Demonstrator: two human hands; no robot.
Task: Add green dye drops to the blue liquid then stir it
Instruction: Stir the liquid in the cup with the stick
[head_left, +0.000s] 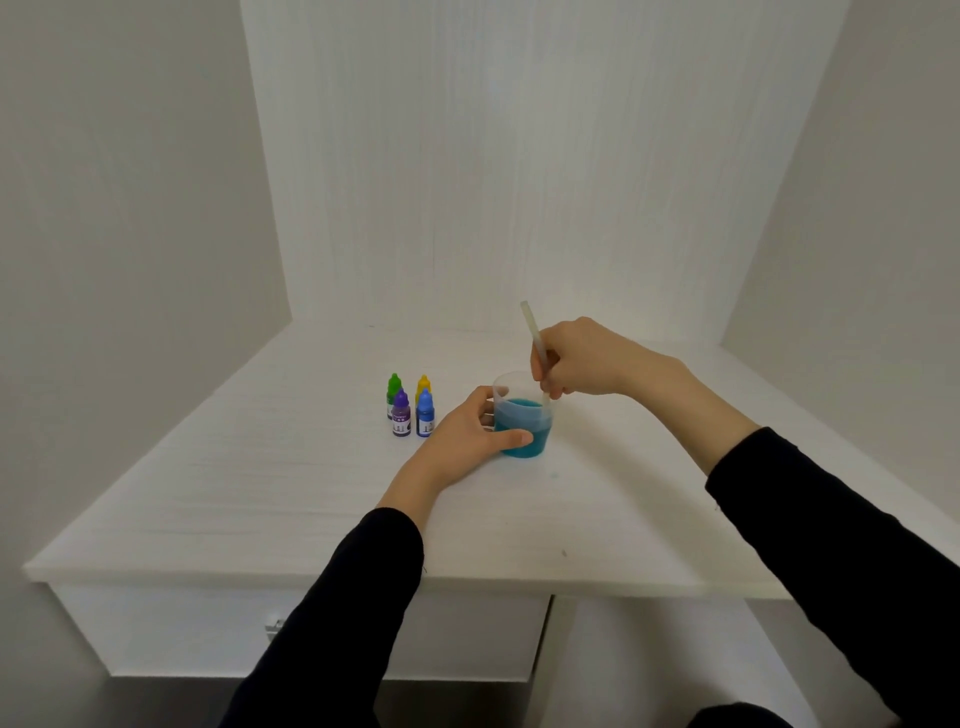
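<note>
A clear plastic cup (523, 442) holding blue-teal liquid stands on the white table (291, 499). My left hand (467, 431) grips the cup from its left side, thumb across the front. My right hand (576, 364) pinches a pale stirring stick (532, 332) that leans into the cup, its lower end in the liquid. The green dye bottle (394, 391) stands capped at the back left of a group of small bottles, left of the cup.
Beside the green bottle stand a yellow bottle (423, 385), a purple bottle (401, 413) and a blue bottle (425, 413). A small teal spot (554, 475) marks the table in front of the cup. White walls close in on three sides.
</note>
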